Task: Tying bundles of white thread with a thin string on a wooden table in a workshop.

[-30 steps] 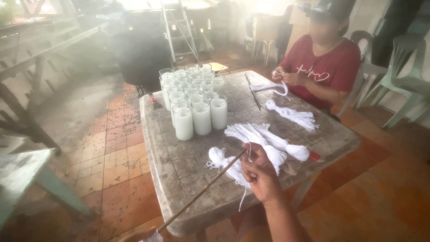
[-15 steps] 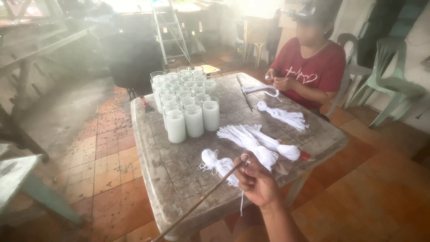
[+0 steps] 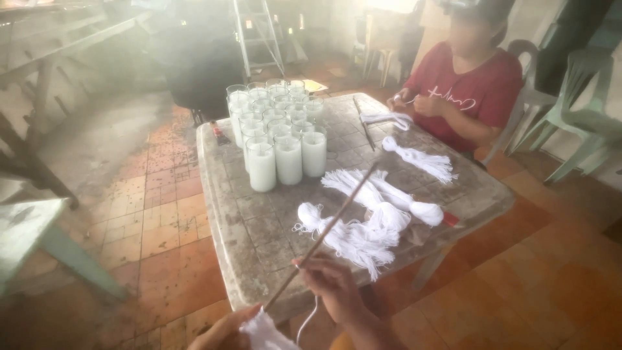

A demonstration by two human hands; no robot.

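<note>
My right hand [image 3: 334,285] pinches a long thin brown stick [image 3: 327,230] that slants up over the grey table [image 3: 253,220]. A white string hangs below this hand. My left hand [image 3: 227,330] sits at the bottom edge and grips a small bunch of white string [image 3: 265,334] at the stick's lower end. Bundles of white string [image 3: 363,217] lie on the table just beyond my hands. Several glass jars filled with white wax [image 3: 275,133] stand in a cluster at the table's far left.
A person in a red shirt [image 3: 470,87] sits across the table handling string, with another white bundle [image 3: 421,159] and a stick [image 3: 363,123] in front of them. Green plastic chairs [image 3: 570,123] stand at right. A pale bench [image 3: 39,240] is at left. A ladder [image 3: 259,32] stands behind.
My left hand with its bunch of string has come into view at the bottom. The stick has risen higher over the table and the view has shifted closer.
</note>
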